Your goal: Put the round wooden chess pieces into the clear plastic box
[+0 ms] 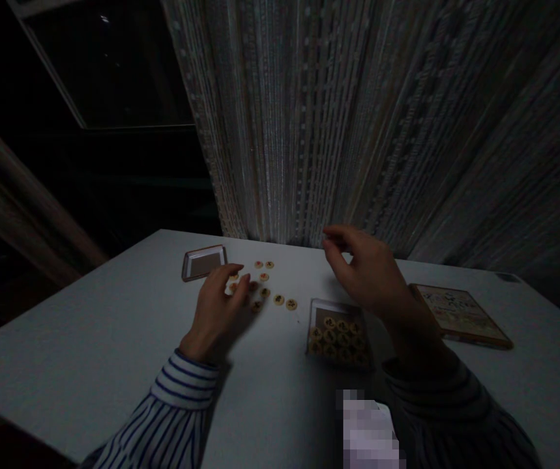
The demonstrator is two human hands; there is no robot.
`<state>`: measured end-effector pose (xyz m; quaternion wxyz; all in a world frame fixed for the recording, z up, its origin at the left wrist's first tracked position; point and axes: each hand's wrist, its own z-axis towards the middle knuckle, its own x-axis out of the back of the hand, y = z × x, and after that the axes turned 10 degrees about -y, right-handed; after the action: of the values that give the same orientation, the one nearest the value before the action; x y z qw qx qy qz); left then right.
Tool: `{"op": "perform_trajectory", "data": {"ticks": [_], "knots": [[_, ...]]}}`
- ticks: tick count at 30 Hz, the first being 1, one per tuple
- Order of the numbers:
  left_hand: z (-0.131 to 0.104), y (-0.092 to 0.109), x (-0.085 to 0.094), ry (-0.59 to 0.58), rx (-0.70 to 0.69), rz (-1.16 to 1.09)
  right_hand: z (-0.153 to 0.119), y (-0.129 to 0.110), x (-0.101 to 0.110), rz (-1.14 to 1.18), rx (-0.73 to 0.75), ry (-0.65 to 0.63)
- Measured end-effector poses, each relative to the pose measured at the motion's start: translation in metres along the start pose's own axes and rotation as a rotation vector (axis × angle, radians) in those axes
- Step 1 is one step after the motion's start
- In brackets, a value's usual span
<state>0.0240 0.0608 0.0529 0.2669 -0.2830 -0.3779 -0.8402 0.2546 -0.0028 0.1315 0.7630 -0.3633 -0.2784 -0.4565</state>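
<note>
Round xiangqi pieces (278, 299) with red or dark characters lie loose on the white table. My left hand (215, 306) is over the left part of this group, thumb and index finger apart; it hides some pieces. Raised above the table on the right, my right hand (365, 270) has thumb and index fingertips drawn close together; whether anything is between them cannot be made out. Below it sits a shallow open box (326, 312) with several dark-marked pieces in rows, partly in shadow. A similar shallow tray (205, 262) with no pieces visible is beyond my left hand.
A flat box with a printed lid (463, 312) lies right of my right forearm. At the near edge is a pale pixelated patch (370, 436). String curtains (309, 117) hang behind the white table (113, 312). The room is dim.
</note>
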Motion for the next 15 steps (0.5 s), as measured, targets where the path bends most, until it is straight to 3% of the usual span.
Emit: {"op": "perform_trajectory", "data": {"ticks": [15], "knots": [[-0.003,-0.008,-0.002,-0.038,-0.003,0.031,-0.001,-0.003,-0.016,-0.127,0.049,-0.110]]}}
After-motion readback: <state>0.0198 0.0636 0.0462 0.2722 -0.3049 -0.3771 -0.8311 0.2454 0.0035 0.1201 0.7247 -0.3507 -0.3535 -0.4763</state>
